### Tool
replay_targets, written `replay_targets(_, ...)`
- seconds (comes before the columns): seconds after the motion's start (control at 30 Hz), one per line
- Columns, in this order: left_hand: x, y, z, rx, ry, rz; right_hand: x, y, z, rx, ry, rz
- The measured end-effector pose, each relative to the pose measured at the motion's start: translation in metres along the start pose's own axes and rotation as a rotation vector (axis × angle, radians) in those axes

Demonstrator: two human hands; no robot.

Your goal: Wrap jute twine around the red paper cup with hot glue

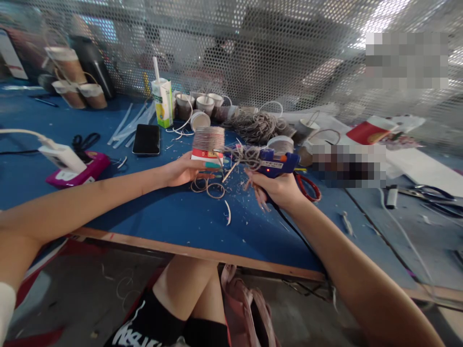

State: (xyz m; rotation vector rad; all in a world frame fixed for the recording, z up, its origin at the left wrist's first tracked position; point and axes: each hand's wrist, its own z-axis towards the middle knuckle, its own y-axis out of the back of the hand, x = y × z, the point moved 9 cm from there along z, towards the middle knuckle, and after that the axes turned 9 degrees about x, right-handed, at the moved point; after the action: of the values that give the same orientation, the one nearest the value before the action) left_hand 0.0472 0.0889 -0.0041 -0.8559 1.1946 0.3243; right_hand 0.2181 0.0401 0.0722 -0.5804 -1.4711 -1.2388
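My left hand (186, 169) is wrapped round a paper cup (208, 140) whose upper part is wound with grey-brown cord; a red and white band shows below the winding. My right hand (277, 187) grips a blue hot glue gun (277, 164) with a small lit light on its side. The gun's nozzle end points left toward the cup, partly hidden by tangled cord around it. Whether the tip touches the cup I cannot tell. Below the cup, loops of cord (216, 190) hang or lie over the blue table (202, 226).
Behind stand several cord-wrapped cups (205, 104), a heap of grey cord (253, 127) and a drink carton (162, 103). Leftward lie a black phone (146, 140) and a purple power strip (77, 169). Scissors (430, 193) are at right. The gun's black cable (294, 229) crosses the table edge.
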Motion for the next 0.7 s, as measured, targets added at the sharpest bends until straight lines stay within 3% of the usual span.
replay_targets(0.7, 0.0, -0.0003, -0.0003, -0.012, 0.009, -0.051, 0.0016, 0.0022, -0.0011, -0.028, -0.023, -0.005)
